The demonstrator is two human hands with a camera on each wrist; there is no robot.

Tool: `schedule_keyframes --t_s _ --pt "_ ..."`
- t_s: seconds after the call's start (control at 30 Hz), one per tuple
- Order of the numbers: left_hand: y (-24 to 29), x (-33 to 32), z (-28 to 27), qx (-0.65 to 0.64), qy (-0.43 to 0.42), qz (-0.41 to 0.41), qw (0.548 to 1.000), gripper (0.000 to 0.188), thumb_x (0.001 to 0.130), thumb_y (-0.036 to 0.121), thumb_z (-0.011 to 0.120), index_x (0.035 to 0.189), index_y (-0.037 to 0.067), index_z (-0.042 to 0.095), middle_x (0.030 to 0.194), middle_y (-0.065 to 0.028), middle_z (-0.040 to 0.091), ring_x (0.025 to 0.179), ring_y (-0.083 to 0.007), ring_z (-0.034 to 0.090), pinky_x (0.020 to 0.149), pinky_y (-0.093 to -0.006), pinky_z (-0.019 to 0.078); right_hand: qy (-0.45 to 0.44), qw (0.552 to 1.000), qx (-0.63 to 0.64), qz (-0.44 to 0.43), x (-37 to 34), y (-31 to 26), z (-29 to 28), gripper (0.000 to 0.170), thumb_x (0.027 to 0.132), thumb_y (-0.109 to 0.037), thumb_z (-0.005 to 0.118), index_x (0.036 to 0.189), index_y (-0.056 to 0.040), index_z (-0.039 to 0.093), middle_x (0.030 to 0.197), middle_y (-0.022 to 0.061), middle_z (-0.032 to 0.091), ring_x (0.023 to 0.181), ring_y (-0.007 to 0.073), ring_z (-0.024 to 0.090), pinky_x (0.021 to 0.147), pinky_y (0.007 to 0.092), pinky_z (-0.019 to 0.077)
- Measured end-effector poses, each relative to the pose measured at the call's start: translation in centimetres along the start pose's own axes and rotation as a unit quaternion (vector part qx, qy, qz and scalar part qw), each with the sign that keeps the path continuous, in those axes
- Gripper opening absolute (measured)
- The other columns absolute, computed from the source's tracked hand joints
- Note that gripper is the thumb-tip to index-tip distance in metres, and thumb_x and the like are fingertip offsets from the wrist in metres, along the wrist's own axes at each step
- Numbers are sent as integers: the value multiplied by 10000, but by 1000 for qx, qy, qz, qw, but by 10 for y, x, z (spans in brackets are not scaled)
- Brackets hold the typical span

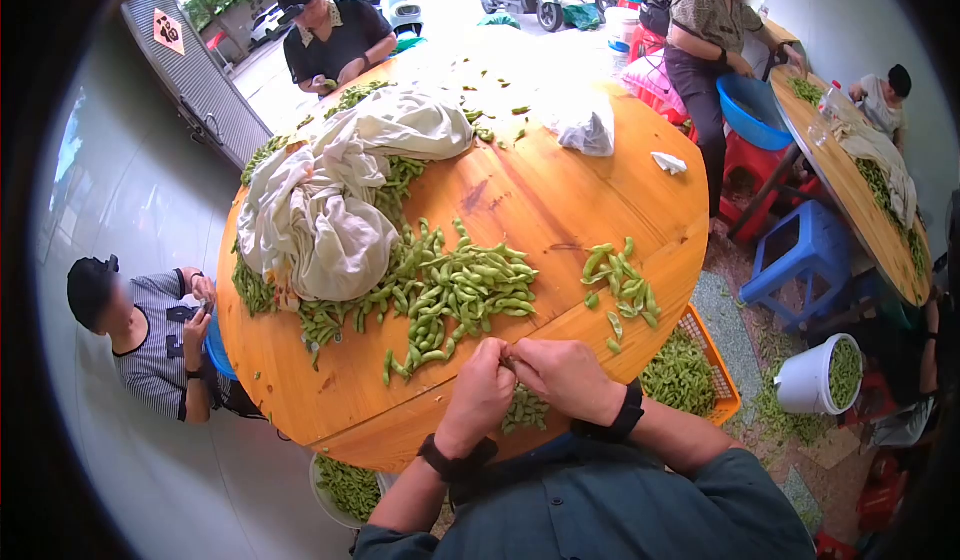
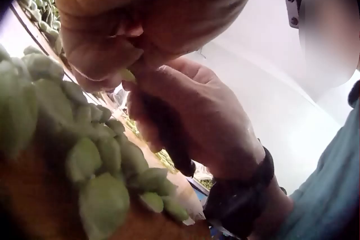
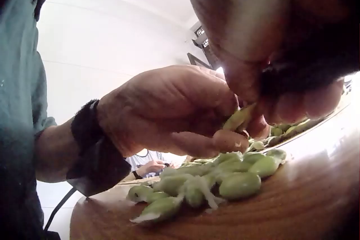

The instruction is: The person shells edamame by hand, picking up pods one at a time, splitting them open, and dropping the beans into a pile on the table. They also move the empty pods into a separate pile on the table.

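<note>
Two hands meet at the near edge of the desk (image 1: 560, 205), the left hand (image 1: 478, 400) and the right hand (image 1: 572, 382) both with fingers bent, pinching one green pod (image 3: 239, 117) between their fingertips. Just below them lies one small pile of shelled beans (image 3: 239, 186), too many and too overlapped to count. Beyond it sits one large heap of pods (image 1: 465, 290), with one smaller scatter of pods (image 1: 625, 285) to the right. One crumpled cloth (image 1: 335, 200) covers part of the heap; one plastic bag (image 1: 585, 125) and one white tissue (image 1: 668, 163) lie farther off. The desk is round, of glossy orange-brown wood. On the right, the littered floor holds one orange crate (image 1: 717, 368) of pods, one tilted white bucket (image 1: 800, 382) and one blue stool (image 1: 795, 245), near a second desk (image 1: 822, 165). At least four other people are about. A pale wall (image 1: 130, 195) and an open doorway with bright daylight bound the room.
</note>
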State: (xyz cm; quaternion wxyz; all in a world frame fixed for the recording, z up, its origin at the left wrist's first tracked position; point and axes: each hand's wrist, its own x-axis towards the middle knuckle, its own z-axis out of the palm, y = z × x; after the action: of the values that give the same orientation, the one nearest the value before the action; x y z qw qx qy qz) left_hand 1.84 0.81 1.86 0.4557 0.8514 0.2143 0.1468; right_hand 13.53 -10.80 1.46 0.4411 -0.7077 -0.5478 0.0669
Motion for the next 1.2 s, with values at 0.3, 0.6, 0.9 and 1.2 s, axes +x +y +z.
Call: schedule_keyframes --t_s 0.3,0.6,0.9,1.2 --pt "-19 -2 0 -52 8 1 999 161 894 -7 500 1042 -17 562 831 -76 607 718 -150 597 597 -298 491 25 998 -55 -4 0 8 -4 132 911 -163 586 851 -64 523 691 153 596 626 372 617 544 464 484" --pt "6 1 -6 -240 -56 -194 950 142 946 75 529 1063 14 581 826 -3 593 657 -61 554 542 -200 466 10 998 -68 -6 0 6 -6 153 910 -178 597 855 -56 522 703 141 592 646 359 625 555 455 491" --pt "-7 1 5 -172 -2 -97 980 189 852 -4 501 1014 -9 598 761 -5 584 666 -81 559 571 -255 459 -3 998 -53 -29 -2 1 -10 132 905 -158 599 875 -54 524 718 127 591 685 342 633 576 438 499" --pt "-14 -7 -4 -131 53 -102 985 196 821 -48 506 988 -21 606 825 -133 611 724 -232 600 654 -310 484 42 992 -111 44 1 22 -29 128 901 -153 584 846 -62 512 721 137 602 676 344 629 580 447 488"
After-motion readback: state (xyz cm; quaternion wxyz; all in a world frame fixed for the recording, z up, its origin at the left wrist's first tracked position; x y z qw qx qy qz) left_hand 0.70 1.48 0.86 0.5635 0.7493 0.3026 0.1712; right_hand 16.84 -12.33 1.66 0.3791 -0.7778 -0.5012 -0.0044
